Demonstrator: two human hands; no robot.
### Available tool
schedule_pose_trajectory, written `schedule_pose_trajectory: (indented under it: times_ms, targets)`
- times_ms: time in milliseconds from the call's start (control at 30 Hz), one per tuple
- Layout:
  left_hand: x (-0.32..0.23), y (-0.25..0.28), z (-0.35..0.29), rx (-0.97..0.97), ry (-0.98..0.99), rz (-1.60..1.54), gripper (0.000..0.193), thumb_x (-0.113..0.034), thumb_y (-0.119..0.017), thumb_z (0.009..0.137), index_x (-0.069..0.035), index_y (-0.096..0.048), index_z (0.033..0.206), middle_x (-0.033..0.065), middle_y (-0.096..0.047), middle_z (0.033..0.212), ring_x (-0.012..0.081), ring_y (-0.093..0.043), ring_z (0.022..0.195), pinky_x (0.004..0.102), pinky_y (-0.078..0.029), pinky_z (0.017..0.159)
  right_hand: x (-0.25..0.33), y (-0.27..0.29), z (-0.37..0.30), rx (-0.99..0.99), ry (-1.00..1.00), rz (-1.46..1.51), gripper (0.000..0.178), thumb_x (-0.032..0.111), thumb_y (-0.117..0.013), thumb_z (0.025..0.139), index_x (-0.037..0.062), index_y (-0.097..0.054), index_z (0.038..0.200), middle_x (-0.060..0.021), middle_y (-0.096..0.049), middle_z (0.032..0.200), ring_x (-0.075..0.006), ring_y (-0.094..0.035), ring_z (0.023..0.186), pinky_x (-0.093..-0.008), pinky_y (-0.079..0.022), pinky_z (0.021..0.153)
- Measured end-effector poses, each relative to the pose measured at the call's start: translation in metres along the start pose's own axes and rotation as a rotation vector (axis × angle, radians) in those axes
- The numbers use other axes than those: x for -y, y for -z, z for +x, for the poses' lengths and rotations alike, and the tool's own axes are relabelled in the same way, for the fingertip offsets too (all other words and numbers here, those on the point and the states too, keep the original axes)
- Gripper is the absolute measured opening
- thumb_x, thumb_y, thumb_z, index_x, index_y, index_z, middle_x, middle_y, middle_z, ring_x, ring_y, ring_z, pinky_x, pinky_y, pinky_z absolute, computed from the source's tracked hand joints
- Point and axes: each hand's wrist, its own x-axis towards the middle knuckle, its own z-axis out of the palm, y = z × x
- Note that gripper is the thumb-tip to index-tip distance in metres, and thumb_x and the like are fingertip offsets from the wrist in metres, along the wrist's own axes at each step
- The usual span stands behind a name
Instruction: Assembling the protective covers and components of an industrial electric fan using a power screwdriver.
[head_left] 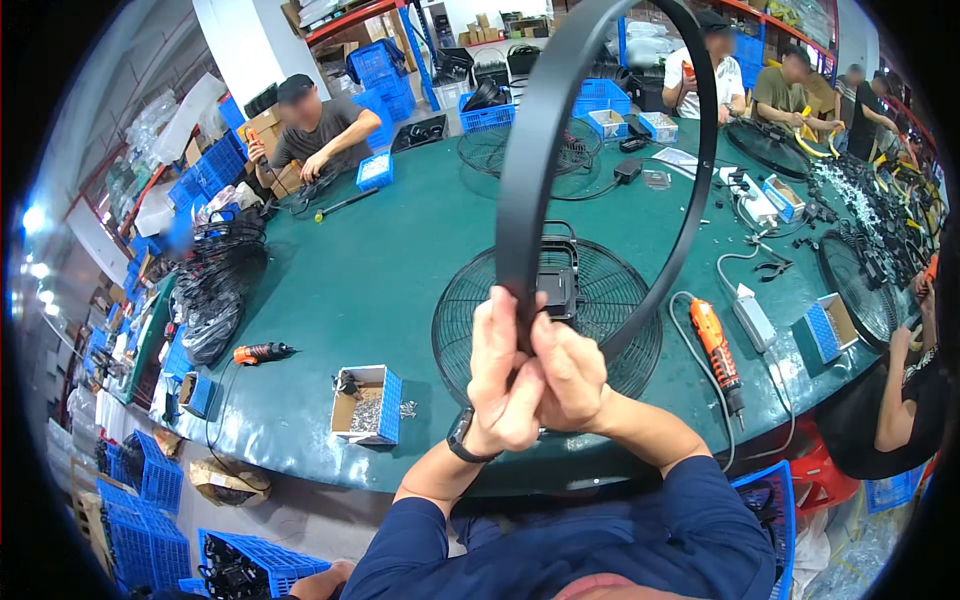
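A wide black hoop-shaped band [525, 170] stands upright in front of me, its lower part gripped between both hands. My left hand [497, 375], with a dark watch on the wrist, closes around the band from the left. From the right, my right hand [568, 375] pinches the same place, and the two hands touch. What the fingertips do between them is partly hidden. Behind and below the hoop, a round black wire fan grille [465, 300] lies on the green table, with a black motor housing [556, 290] at its middle.
Right of me lie an orange electric screwdriver [713, 345] and a white power adapter [752, 318]. An open box of screws [368, 408] and another electric screwdriver [264, 353] sit to the left on the green table [340, 270]. Several people work around it; a blue crate [770, 510] stands below right.
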Motion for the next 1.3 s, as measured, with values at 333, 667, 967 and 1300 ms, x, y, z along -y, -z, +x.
schedule_pose_trajectory:
  times_ms: [333, 667, 967, 1300]
  targets:
    - [0.023, 0.017, 0.024, -0.464, -0.036, 0.253, 0.069, -0.005, -0.06, 0.076, 0.007, -0.034, 0.139, 0.0065, -0.044, 0.107, 0.0106, -0.046, 0.087, 0.0198, -0.04, 0.073, 0.011, 0.01, 0.014, 0.317, -0.327, 0.164, 0.056, -0.011, -0.056, 0.067, -0.0109, -0.048, 0.123, -0.0237, -0.05, 0.113, -0.0382, -0.053, 0.1, -0.04, -0.046, 0.086]
    - [0.045, 0.073, 0.038, -0.673, -0.103, 0.002, 0.044, 0.012, -0.049, 0.084, 0.004, -0.05, 0.127, 0.0135, -0.062, 0.104, 0.0043, -0.049, 0.066, 0.0179, -0.037, 0.047, -0.089, 0.13, 0.031, -0.108, -0.591, -0.861, 0.049, 0.016, -0.063, 0.086, -0.0019, -0.048, 0.128, -0.0193, -0.05, 0.127, -0.0321, -0.044, 0.121, -0.039, -0.03, 0.105]
    - [0.054, 0.102, 0.043, -0.668, 0.047, -0.53, 0.049, 0.01, -0.05, 0.082, 0.001, -0.047, 0.13, 0.0195, -0.059, 0.112, 0.0094, -0.05, 0.067, 0.0199, -0.041, 0.045, -0.074, 0.195, 0.025, -0.21, -0.541, 0.041, 0.051, 0.013, -0.042, 0.096, -0.0011, -0.026, 0.143, -0.0236, -0.043, 0.136, -0.04, -0.051, 0.117, -0.0385, -0.045, 0.09]
    - [0.071, 0.102, 0.042, -0.574, 0.083, -0.575, 0.037, -0.014, -0.043, 0.095, 0.004, -0.045, 0.128, 0.023, -0.052, 0.124, 0.0178, -0.05, 0.087, 0.0246, -0.042, 0.059, -0.083, 0.193, 0.026, -0.618, -0.582, 0.484, 0.045, 0.017, -0.034, 0.096, -0.0138, -0.043, 0.127, -0.0269, -0.044, 0.133, -0.0473, -0.036, 0.128, -0.0506, -0.031, 0.109]
